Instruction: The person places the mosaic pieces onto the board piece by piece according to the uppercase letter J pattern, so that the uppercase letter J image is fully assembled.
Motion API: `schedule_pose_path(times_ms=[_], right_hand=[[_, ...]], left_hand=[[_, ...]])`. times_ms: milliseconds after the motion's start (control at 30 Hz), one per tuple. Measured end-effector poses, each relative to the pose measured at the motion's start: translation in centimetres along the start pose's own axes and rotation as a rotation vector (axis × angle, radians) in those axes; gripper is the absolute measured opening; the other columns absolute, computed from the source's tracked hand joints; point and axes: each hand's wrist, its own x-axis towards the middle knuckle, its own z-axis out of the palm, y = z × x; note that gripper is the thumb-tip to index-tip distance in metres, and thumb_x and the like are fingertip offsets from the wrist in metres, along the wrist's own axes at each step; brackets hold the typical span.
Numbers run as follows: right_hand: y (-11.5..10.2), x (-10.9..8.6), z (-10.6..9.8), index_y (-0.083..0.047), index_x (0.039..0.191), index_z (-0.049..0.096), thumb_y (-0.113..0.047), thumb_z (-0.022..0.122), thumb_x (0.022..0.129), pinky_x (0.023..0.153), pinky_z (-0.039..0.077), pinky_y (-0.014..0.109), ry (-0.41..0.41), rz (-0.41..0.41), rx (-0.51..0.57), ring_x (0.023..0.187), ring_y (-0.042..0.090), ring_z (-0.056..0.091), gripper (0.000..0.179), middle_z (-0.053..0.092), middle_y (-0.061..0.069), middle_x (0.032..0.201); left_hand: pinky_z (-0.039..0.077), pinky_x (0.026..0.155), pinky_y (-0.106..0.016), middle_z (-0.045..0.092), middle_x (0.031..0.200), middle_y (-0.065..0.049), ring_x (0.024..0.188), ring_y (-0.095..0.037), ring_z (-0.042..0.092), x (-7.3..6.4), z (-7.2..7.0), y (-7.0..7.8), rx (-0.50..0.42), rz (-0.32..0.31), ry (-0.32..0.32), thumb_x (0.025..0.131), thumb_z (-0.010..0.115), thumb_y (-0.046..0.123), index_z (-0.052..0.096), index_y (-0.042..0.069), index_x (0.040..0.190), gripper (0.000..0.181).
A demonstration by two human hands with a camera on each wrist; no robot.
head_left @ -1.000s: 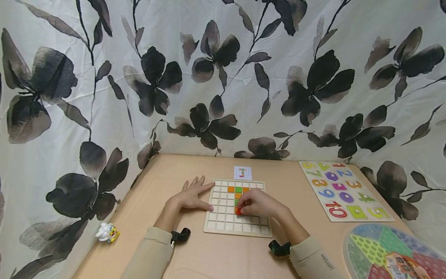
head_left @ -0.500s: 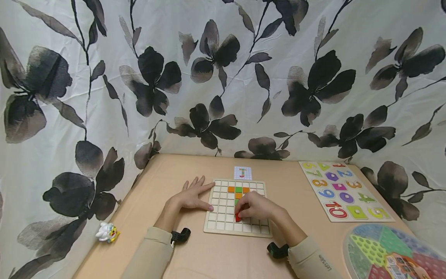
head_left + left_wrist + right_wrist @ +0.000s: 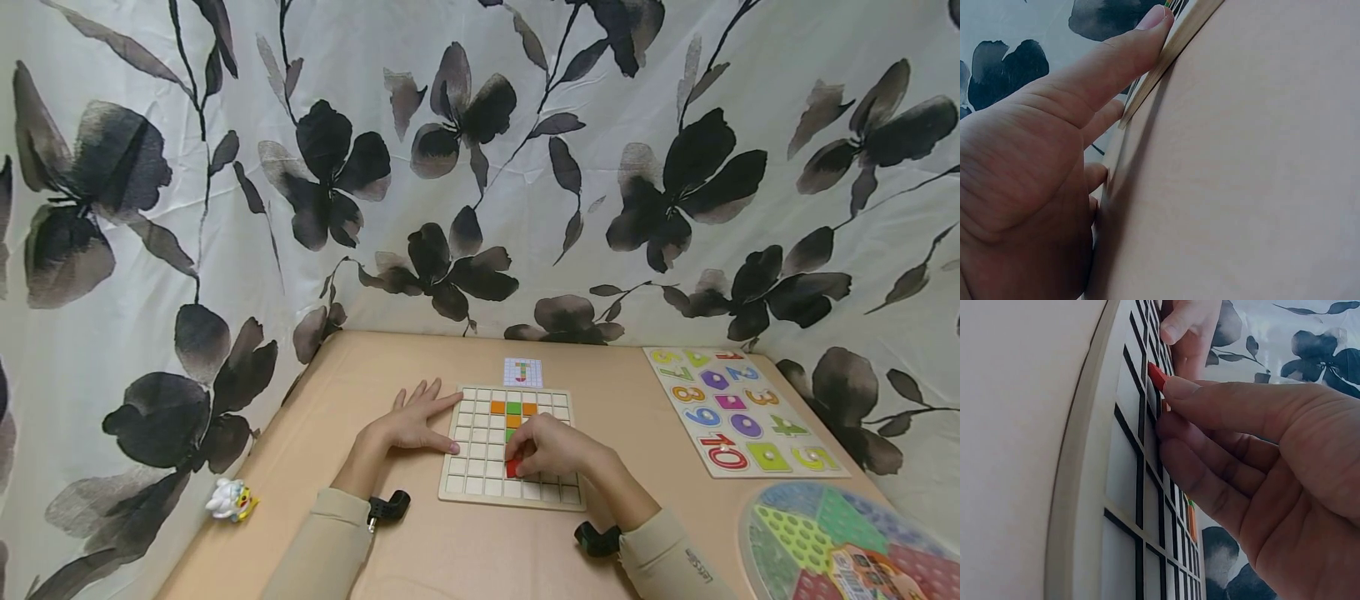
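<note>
A wooden grid board (image 3: pixel 480 485) with white squares lies mid-table. Orange tiles (image 3: pixel 498 407) and green tiles (image 3: pixel 513 408) sit in its upper cells. My right hand (image 3: pixel 555 446) pinches a red square tile (image 3: pixel 512 469) low in the column beneath them. In the right wrist view the tile (image 3: pixel 1157 375) tilts between thumb and fingertips, one edge at the grid. With fingers spread, my left hand (image 3: pixel 411 423) lies at the board's left edge. Its thumb touches the frame in the left wrist view. Some cells are hidden by the right hand.
Behind the board lies a small pattern card (image 3: pixel 522 372). To the right are a number puzzle board (image 3: pixel 705 429) and a round game board (image 3: pixel 806 525). A small white and yellow toy (image 3: pixel 231 500) stands at the left table edge. Floral cloth hangs behind.
My right hand has shifted the red tile a little toward the near side of the board, then lowered it flatter. The left hand has stayed in place.
</note>
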Motion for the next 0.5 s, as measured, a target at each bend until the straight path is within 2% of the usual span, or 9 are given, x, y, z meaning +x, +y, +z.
schedule_pose_path(times_ms=[300, 500], right_hand=[[-0.1, 0.05, 0.21, -0.016, 0.102, 0.081, -0.012, 0.084, 0.087, 0.074, 0.054, 0.022, 0.005, 0.012, -0.035, 0.08, 0.007, 0.061, 0.015, 0.072, -0.01, 0.09], [-0.12, 0.02, 0.21, -0.017, 0.103, 0.081, -0.012, 0.084, 0.088, 0.075, 0.053, 0.022, -0.002, 0.014, -0.065, 0.082, 0.007, 0.059, 0.016, 0.071, -0.01, 0.091]], left_hand=[[-0.012, 0.123, -0.07, 0.005, 0.174, -0.024, 0.16, -0.048, -0.004, -0.06, 0.11, -0.19, -0.038, 0.018, 0.011, 0.076, 0.08, 0.071, 0.036, 0.032, 0.163, 0.105], [-0.012, 0.124, -0.069, 0.004, 0.175, -0.022, 0.161, -0.045, -0.004, -0.13, -0.12, 0.1, -0.025, 0.01, 0.0, 0.077, 0.079, 0.07, 0.035, 0.033, 0.163, 0.104]])
